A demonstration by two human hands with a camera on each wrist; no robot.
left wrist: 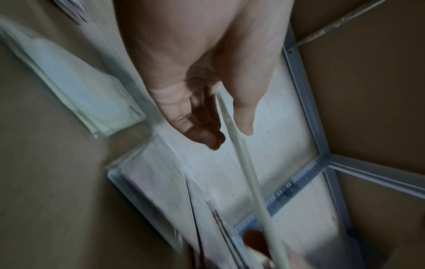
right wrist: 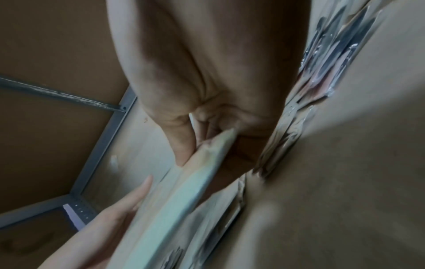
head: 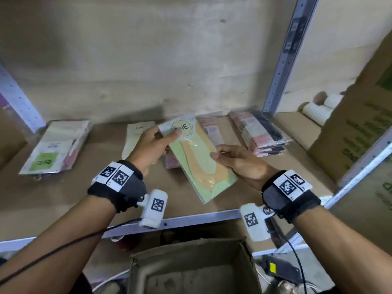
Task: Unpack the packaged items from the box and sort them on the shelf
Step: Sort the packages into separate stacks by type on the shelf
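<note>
A brown shelf board (head: 63, 198) backs onto a bare wall. Over its middle a green sock packet (head: 201, 160) is held slantwise, long axis running from far-left to near-right. Its far end is pinched by the left hand (head: 148, 149), its near edge by the right hand (head: 241, 162).

At the left wrist, the packet's edge (left wrist: 232, 127) sits between thumb and fingers.

At the right wrist, its corner (right wrist: 216, 145) is pinched likewise.

The head camera looks forward and down on the shelf (head: 63, 200) from above. Each wrist camera looks along its palm, very near. All three views share the green packet (head: 201, 164).
</note>
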